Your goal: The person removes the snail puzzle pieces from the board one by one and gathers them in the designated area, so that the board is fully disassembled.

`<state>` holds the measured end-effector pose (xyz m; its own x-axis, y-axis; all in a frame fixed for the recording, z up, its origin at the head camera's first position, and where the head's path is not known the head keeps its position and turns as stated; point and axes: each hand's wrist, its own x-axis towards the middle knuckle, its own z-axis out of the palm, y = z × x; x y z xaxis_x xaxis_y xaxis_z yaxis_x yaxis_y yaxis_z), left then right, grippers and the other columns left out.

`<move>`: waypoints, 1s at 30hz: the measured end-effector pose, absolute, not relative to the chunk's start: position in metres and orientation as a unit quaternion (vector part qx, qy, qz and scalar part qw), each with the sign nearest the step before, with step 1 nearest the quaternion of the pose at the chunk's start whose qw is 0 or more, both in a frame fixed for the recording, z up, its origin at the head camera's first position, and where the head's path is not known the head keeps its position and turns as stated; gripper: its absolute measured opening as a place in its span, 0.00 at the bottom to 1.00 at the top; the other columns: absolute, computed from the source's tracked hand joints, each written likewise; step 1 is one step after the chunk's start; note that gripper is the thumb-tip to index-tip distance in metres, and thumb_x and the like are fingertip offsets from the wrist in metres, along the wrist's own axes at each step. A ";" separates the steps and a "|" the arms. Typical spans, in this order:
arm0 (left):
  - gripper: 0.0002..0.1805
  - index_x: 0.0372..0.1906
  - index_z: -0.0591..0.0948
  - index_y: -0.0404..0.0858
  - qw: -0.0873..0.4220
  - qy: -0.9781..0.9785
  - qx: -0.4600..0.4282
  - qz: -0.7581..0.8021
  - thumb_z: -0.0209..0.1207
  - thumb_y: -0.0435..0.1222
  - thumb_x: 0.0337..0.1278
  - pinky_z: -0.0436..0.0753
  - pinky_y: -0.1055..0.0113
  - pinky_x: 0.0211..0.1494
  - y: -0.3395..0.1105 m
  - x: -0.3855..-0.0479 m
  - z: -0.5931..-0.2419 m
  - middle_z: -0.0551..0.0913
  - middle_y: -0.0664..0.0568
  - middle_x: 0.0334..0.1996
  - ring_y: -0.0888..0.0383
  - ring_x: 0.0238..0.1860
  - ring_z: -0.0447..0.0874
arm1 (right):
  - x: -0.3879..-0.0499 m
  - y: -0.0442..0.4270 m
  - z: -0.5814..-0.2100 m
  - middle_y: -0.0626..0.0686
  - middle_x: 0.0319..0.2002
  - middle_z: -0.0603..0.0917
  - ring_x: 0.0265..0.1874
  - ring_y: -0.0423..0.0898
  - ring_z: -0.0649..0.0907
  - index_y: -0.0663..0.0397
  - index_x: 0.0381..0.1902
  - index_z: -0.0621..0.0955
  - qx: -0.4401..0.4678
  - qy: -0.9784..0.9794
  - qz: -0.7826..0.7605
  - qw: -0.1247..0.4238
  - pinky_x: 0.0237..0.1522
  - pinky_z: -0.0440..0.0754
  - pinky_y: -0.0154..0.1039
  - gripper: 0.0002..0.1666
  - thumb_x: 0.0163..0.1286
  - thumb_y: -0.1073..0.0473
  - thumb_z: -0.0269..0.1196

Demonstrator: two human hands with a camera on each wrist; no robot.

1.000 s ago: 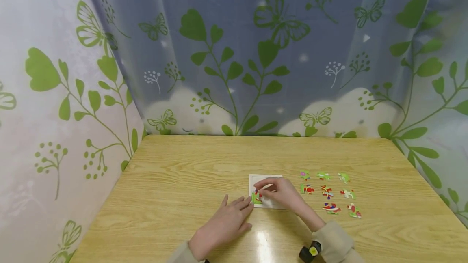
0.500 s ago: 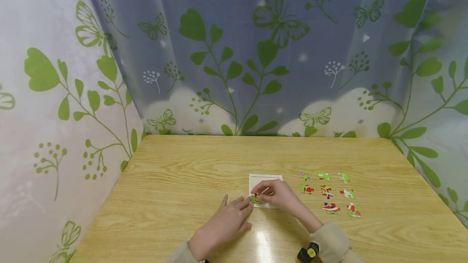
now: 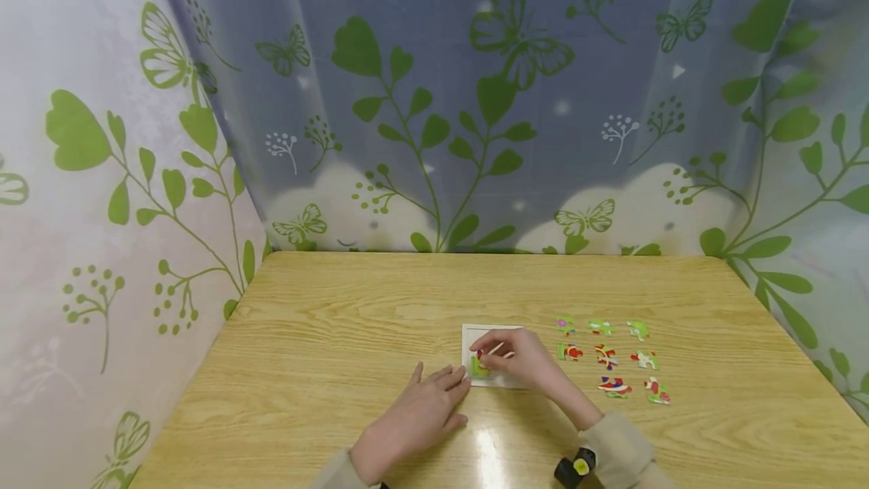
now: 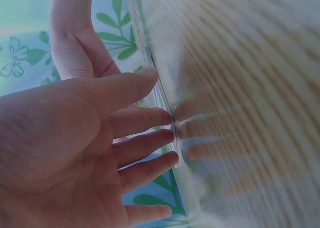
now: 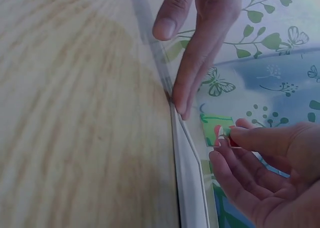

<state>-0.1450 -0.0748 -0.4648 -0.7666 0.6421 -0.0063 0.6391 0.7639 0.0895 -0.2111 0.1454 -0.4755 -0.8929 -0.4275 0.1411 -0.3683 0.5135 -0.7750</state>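
Observation:
My right hand (image 3: 523, 359) pinches a puzzle piece (image 3: 478, 367), green with red and some blue, between thumb and fingers over the lower left of a white puzzle frame (image 3: 467, 334). In the right wrist view, the puzzle piece (image 5: 211, 128) stands above the frame (image 5: 192, 193), apart from its rim. My left hand (image 3: 421, 413) lies with fingers extended, their tips touching the frame's left edge. The left wrist view shows this left hand (image 4: 85, 138) with its fingertips at the frame's side. My right hand covers much of the frame's inside.
Several loose puzzle pieces (image 3: 606, 357) lie in rough rows to the right of the frame on the wooden table (image 3: 353, 300). A printed curtain (image 3: 434, 96) hangs behind the table. A black wrist device (image 3: 575, 468) is on my right wrist.
The right hand dips slightly left and down with the piece, then comes back a little up and right, and the piece's tilt changes. My left hand and the loose pieces stay put.

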 end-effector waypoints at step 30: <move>0.30 0.71 0.75 0.41 0.036 0.941 0.333 0.055 0.61 0.48 0.68 0.67 0.37 0.72 -0.074 -0.146 -0.465 0.72 0.50 0.72 0.50 0.72 0.70 | -0.217 0.176 -0.452 0.60 0.44 0.89 0.34 0.46 0.88 0.66 0.53 0.85 -0.144 0.842 -0.519 0.033 0.39 0.89 0.49 0.17 0.70 0.63 0.67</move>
<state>-0.1456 -0.0742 -0.4647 -0.7760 0.6300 -0.0314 0.6221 0.7726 0.1270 -0.2168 0.1765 -0.4523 -0.9561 -0.2771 0.0951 -0.2095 0.4201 -0.8830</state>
